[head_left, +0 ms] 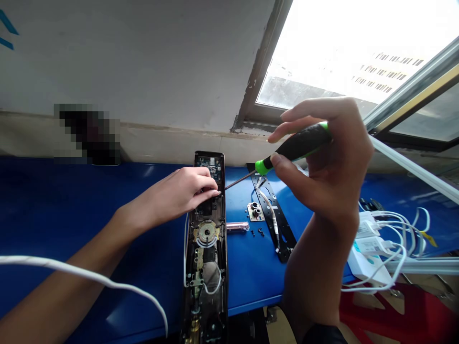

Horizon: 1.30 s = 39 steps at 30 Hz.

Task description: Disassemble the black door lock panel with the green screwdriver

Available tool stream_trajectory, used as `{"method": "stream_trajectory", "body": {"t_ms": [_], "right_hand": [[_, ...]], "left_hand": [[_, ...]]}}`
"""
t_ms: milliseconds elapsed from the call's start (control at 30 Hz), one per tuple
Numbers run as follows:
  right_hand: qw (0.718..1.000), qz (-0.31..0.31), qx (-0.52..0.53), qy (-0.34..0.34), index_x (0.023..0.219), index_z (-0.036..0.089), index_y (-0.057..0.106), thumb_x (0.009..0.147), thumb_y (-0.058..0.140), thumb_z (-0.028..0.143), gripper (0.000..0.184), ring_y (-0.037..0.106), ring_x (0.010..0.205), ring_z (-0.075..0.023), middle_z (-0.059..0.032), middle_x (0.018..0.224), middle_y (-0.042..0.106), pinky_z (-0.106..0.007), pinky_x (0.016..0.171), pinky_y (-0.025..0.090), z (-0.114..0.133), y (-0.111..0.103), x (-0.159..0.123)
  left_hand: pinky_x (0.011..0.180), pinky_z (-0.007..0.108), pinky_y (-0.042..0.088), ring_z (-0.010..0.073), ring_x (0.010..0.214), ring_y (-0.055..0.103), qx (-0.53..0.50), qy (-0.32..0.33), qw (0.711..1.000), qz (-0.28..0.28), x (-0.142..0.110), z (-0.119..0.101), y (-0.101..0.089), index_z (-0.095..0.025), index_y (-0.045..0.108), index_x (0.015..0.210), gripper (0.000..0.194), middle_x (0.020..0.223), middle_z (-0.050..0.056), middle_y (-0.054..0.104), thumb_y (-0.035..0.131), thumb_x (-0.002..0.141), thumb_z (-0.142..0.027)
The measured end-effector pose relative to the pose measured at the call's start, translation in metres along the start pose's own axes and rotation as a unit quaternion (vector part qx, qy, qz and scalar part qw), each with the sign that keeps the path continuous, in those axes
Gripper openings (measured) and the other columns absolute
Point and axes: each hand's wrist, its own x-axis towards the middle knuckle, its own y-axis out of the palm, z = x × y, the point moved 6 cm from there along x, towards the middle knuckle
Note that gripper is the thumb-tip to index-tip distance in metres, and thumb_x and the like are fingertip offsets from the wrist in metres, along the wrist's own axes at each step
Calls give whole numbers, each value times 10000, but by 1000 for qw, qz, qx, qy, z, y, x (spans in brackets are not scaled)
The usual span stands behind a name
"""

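Two hands work over one long, open housing (pixel 225 267), which lies end-on to us across the blue table (pixel 150 277). The right hand (pixel 322 157) has the screwdriver (pixel 301 144), thumb low on the handle, fingers curled over it, and the shaft slants down and left to the housing's right wall; whether the tip touches, I cannot tell. Over to the left hand (pixel 190 188), resting across the far half, fingers bent and tips drawn together; they hide whatever is beneath, so I can't say if anything is pinched there. That hand blocks part of the insides, but a circuit board (pixel 215 162) shows beyond it and a round disc (pixel 207 232) on the near side.

Right of the housing it's busy! A pinkish tube (pixel 237 227) lies just beside the wall, loose screws (pixel 260 232) near it, then a small module (pixel 256 212) by a black plate (pixel 281 223), with a white cable (pixel 273 217) strung along it. The right forearm cuts off the view beyond. Further right, chargers (pixel 369 243) and tangled wires (pixel 401 253) crowd the edge, a red frame (pixel 394 310) below. And on the left, a white cord (pixel 89 275) crosses in front of the forearm.
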Motion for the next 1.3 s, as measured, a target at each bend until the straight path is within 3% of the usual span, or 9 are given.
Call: {"method": "stream_trajectory", "body": {"t_ms": [67,200,367,467,633,833,1100,1300], "right_hand": [[1000,27,-3,-9,1098,352,677,714,719,170,427,740,855,-249,22,905,710,-413,609,574,-3,-4,-1],[991,111,-55,42,1145,307,659,724,705,140,455,717,824,-197,25,947,725,-357,640,547,-12,-10,-5],[948,261,-93,158,1210,251,639,772,661,121,457,677,757,-165,16,896,734,-341,691,533,-29,-8,-16],[930,297,-92,197,1220,263,637,776,672,148,460,661,732,-164,18,876,730,-324,639,496,-38,-10,-22],[915,313,-101,232,1199,269,635,776,684,164,438,647,731,-170,17,848,721,-318,633,472,-45,-21,-29],[911,308,-113,249,1180,263,637,777,687,171,416,612,701,-166,17,806,696,-321,621,445,-46,-31,-32],[915,302,-100,248,1169,276,638,783,678,158,406,558,662,-139,42,764,645,-317,620,425,-48,-37,-35],[916,304,-102,242,1165,269,633,793,673,165,388,583,682,-151,29,781,667,-324,599,426,-47,-37,-33]], "left_hand": [[735,300,482,143,783,641,-4,0,1000,-5,0,-3,-2,-211,778,1029,286,995,35,696,549,1048,-382],[721,280,481,145,796,651,-17,24,1000,4,3,-18,0,-197,783,997,267,955,33,718,548,1039,-318],[696,285,439,139,750,627,-4,70,996,45,22,-42,11,-178,749,861,241,855,26,710,554,1002,-189],[656,289,391,126,675,576,19,97,991,95,42,-52,25,-176,683,753,238,756,11,666,550,936,-102],[526,308,277,118,530,438,81,48,975,199,78,-49,58,-176,624,666,144,660,4,580,597,731,-51],[533,287,333,160,598,532,151,16,949,275,108,-46,95,-183,707,750,210,767,37,679,588,656,-37],[561,293,346,182,641,582,173,27,937,302,115,-51,122,-180,750,803,216,839,65,740,592,733,-49],[582,289,341,187,736,620,148,54,951,265,114,-44,125,-217,749,917,270,902,38,738,592,771,-53]]}}
